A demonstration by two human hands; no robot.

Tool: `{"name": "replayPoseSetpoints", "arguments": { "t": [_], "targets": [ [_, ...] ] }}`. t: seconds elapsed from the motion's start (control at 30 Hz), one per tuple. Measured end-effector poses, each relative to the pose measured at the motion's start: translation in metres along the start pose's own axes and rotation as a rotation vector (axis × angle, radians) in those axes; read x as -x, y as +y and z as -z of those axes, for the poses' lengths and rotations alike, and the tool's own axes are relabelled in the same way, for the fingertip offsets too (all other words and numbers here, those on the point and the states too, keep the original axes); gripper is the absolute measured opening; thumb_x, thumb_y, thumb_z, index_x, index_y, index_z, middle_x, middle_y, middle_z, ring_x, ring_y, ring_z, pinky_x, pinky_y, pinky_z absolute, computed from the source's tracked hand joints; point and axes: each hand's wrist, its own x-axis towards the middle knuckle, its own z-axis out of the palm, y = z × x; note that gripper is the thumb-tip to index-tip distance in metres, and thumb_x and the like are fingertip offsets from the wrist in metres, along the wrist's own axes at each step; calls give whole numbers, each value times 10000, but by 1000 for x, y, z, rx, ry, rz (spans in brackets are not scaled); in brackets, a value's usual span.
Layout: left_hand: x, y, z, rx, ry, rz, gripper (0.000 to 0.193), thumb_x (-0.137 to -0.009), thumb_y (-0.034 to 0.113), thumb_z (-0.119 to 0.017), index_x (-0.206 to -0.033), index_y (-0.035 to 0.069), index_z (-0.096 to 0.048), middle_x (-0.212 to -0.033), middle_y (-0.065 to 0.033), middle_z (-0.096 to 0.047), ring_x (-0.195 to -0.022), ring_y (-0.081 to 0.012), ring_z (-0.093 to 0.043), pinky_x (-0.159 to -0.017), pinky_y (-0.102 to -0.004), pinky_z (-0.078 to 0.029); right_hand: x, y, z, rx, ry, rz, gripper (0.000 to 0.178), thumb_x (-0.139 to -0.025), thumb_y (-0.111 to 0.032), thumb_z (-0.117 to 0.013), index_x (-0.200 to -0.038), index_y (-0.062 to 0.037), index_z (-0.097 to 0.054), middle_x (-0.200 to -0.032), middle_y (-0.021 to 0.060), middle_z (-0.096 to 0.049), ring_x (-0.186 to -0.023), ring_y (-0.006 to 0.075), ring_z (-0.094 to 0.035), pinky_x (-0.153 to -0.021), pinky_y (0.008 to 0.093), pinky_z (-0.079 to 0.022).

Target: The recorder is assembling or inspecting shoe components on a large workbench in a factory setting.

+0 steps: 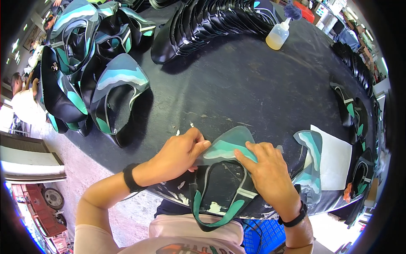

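Note:
At the table's near edge lies a shoe upper (pixel 237 134) with a grey front panel banded in teal and white; its dark, teal-lined collar loops toward my body and overhangs the edge. My left hand (pixel 175 154) is closed, thumb and fingers pinching the panel's left edge. With my right hand (pixel 270 167) I grip the right side, thumb lying on the teal band and fingers over the edge. The fingertips beneath the panel are hidden. Right of my right hand are loose teal-and-white printed pieces (pixel 315 146) beside a white sheet (pixel 337 163).
A heap of finished-looking uppers (pixel 120 74) covers the table's left side. Black uppers (pixel 203 31) stand nested in a curved row at the back. Near them is a squeeze bottle (pixel 278 37) of yellowish liquid. More uppers (pixel 349 103) line the right rim. A blue basket (pixel 262 237) sits below.

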Motion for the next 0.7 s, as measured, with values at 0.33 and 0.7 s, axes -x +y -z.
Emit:
{"name": "replayPoseSetpoints", "arguments": {
  "t": [0.33,0.7],
  "targets": [
    [25,-17,1,73,36,-203,171,-1022,85,-663,-1116,25,-533,-844,-36,-677,-759,-78,-640,-675,-255,-526,0,2,0,4,24,18,454,-864,-88,-619,-1310,-121,-697,-1324,129,-632,-1217,301,-574,-1005,428,-462],
    [19,-20,-7,-97,136,-239,203,-1034,132,-631,-1164,17,-524,-870,-76,-654,-775,-134,-605,-722,-302,-508,-1,2,5,-13,4,32,453,-876,-67,-616,-1322,-106,-688,-1326,137,-631,-1208,293,-581,-992,417,-473]
  ]
}}
